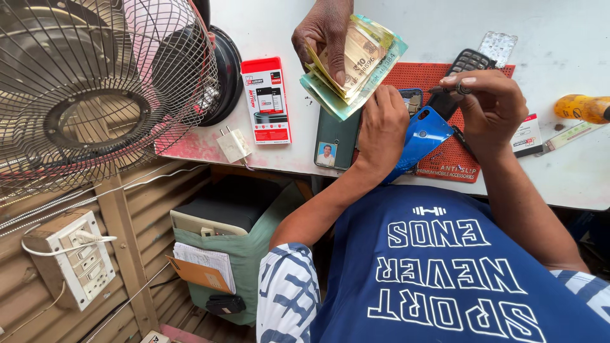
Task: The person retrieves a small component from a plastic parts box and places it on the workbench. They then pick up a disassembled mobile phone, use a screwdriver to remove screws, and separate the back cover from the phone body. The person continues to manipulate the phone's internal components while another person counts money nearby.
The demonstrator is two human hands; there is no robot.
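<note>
You get bright, even daylight on the white desk [267, 25], with glare along its far edge. Shadows are soft, focus is sharp, and the edges bow.

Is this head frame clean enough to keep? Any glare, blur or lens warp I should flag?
Head view: even daylight, sharp on the left hand, the blue phone cover and the right hand; the white table is bright, nearly washed out; a small glint on the cover; wide-lens bending stretches the fan at the left edge; another person's hand with banknotes is crisp.
</note>
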